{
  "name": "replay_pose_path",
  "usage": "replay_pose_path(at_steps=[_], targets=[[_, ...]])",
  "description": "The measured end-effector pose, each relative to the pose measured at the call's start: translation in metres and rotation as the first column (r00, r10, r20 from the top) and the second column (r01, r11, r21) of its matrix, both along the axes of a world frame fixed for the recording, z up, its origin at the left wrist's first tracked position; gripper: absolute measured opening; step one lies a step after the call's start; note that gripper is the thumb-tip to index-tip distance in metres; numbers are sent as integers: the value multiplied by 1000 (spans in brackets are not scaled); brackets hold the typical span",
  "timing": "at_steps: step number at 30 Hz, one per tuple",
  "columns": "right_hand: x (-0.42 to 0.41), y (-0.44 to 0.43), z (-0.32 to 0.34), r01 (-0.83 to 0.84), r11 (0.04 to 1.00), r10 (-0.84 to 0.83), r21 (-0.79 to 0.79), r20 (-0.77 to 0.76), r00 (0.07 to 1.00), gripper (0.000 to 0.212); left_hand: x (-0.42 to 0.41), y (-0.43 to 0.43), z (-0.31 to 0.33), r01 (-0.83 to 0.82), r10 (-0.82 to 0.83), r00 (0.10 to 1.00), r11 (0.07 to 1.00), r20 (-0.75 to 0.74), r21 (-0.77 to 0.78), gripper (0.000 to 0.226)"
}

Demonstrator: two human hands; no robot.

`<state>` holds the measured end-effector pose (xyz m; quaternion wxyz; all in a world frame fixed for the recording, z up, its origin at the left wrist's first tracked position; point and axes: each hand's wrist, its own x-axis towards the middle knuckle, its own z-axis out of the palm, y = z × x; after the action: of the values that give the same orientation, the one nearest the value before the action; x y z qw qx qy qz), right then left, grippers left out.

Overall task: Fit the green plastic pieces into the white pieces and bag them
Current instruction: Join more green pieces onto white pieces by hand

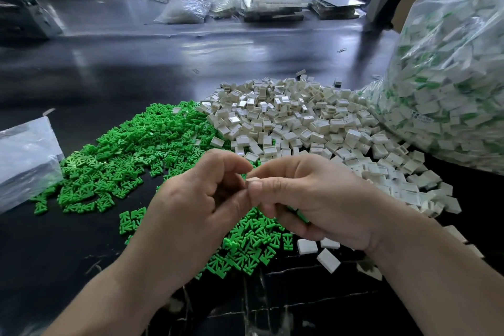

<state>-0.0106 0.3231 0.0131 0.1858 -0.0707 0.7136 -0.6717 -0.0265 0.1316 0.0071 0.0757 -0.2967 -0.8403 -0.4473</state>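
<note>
A white piece is pinched by the right hand; the curled left hand's hold cannot be told. The bag is well filled, yet a green heap and a white heap are left.

Your single head camera looks forward and down from close above the dark worktop, its wide angle reaching the far clutter.

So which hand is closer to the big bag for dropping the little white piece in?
Probably the right hand. It pinches the white piece, and the big bag lies on its side of the table, beyond the white pile. The left hand is over the green pile, farther away.
</note>
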Motion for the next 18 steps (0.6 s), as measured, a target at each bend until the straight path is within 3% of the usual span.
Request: replay_pose_path(at_steps=[3, 5, 7, 10, 13, 16, 18], targets=[[-1, -2, -5, 44, 999, -44, 12, 18, 999, 29, 0, 2, 0, 28, -29, 999, 999, -33, -30, 37], [-3, 0, -7, 106, 994, -106, 17, 12, 994, 26, -1, -2, -1, 20, -21, 1000, 997, -15, -81, 46], [-6, 5, -5, 193, 980, -192, -44, 30, 981, 22, -7, -11, -4, -41, 28, 998, 960, -51, -277, 55], [-11, 12, -5, 280, 947, -267, -159, 99, 959, 22, -10, -16, -9, -133, 21, 980, 814, -200, -565, 76], [-12, 10, -9, 248, 931, -212, -267, 156, 965, 21, -11, -11, -12, -138, 30, 984, 756, -177, -640, 56], [-12, 9, -10, 233, 904, -168, -359, 202, 965, 17, -15, -9, -13, -148, 60, 986, 758, -158, -636, 33], [-13, 10, -11, 262, 879, -175, -399, 242, 954, 19, -16, -9, -14, -161, 76, 984, 767, -160, -622, 31]])
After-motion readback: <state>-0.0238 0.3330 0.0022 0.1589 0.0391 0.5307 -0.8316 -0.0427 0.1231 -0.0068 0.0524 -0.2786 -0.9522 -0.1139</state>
